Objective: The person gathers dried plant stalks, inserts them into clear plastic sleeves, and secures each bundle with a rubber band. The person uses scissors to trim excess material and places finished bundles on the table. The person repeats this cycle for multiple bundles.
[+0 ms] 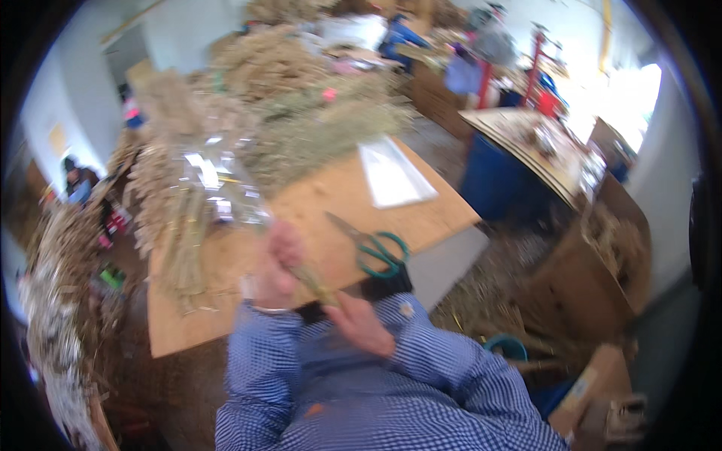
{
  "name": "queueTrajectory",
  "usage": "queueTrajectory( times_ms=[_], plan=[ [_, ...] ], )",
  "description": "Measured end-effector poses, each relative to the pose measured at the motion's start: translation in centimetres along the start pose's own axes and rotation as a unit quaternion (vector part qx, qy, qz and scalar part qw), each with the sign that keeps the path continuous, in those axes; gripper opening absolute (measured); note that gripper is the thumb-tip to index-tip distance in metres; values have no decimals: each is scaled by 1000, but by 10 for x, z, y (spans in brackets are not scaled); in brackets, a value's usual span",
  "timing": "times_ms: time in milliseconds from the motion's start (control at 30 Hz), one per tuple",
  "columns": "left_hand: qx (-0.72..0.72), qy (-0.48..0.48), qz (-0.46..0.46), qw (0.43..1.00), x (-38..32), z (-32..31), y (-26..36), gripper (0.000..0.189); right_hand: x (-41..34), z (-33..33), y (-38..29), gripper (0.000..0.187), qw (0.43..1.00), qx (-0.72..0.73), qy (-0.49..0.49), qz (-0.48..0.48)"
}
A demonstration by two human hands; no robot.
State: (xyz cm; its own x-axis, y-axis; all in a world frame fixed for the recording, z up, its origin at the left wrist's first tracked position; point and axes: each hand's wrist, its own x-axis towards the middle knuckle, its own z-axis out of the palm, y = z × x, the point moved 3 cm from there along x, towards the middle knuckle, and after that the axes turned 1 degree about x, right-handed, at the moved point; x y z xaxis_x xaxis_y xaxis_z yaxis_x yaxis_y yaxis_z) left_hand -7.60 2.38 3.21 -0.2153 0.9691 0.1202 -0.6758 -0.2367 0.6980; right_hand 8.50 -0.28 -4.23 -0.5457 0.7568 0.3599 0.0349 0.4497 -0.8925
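Note:
My left hand [280, 262] is closed around a bundle of dried stems [309, 282], blurred by motion. My right hand [364, 326] grips the lower end of the same stems, close to my body. Beyond my left hand lies shiny clear plastic wrap [220, 175], with fluffy dried grass plumes [169, 101] above it; whether this wrap belongs to the held bundle I cannot tell. Scissors with green handles [382, 255] rest on the wooden board [316, 208], right of my hands. A stack of clear plastic sleeves [395, 175] lies farther back on the board.
More tied stems [189, 248] lie at the board's left. Heaped dried grass [333, 129] borders its far edge. Right of it stand a blue drum [502, 175] under a tabletop and a cardboard box [581, 270]. Other people [79, 180] sit farther off.

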Motion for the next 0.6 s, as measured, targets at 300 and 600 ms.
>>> queueTrajectory(
  times_ms=[300,600],
  plan=[
    [5,-133,53,990,-6,64,16,30,-4,40,-16,34,946,315,80,-18],
    [190,-38,30,981,-4,44,14,30,-16,-96,40,14,973,214,84,-11]
  ],
)
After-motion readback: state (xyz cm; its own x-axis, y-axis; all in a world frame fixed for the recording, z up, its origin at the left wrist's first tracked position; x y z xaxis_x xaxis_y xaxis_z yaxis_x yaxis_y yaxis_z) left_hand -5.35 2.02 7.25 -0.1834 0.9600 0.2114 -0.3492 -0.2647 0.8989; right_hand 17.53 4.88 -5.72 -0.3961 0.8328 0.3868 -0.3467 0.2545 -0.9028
